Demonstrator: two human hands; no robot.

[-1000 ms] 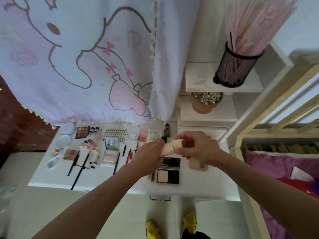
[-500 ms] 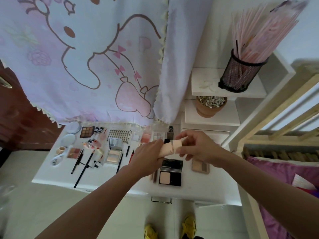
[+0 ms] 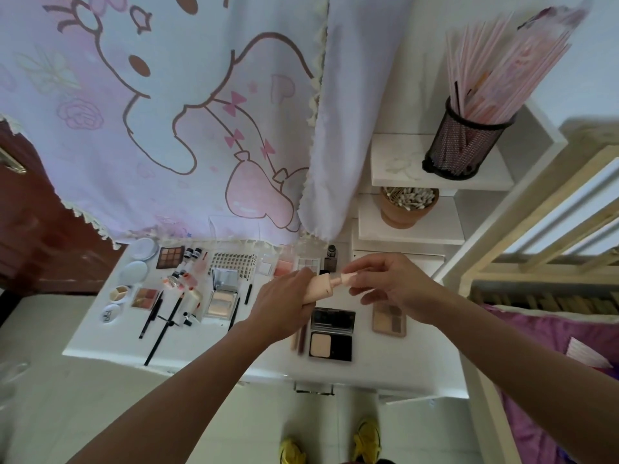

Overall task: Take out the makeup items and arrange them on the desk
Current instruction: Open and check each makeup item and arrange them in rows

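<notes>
My left hand [image 3: 284,304] grips the body of a beige makeup tube [image 3: 320,288] above the white desk [image 3: 385,363]. My right hand [image 3: 390,283] pinches the tube's pale cap [image 3: 345,279] at its right end. Laid out on the desk are an open black powder compact [image 3: 331,333], a beige eyeshadow palette [image 3: 388,321], a brown palette [image 3: 170,257], a silver compact [image 3: 222,293], round pots [image 3: 134,272], small bottles [image 3: 330,257] and long black pencils [image 3: 164,326].
A cartoon-print curtain [image 3: 187,122] hangs over the desk's back. White shelves [image 3: 435,172] at the right carry a black mesh cup of pink sticks [image 3: 465,142] and a brown pot of cotton swabs [image 3: 408,205]. A wooden bed frame [image 3: 536,262] with purple bedding [image 3: 552,356] stands to the right.
My right hand's fingers have shifted from wrapping the tube's end to pinching the cap at its tip. The view has tilted slightly; both hands stay above the desk.
</notes>
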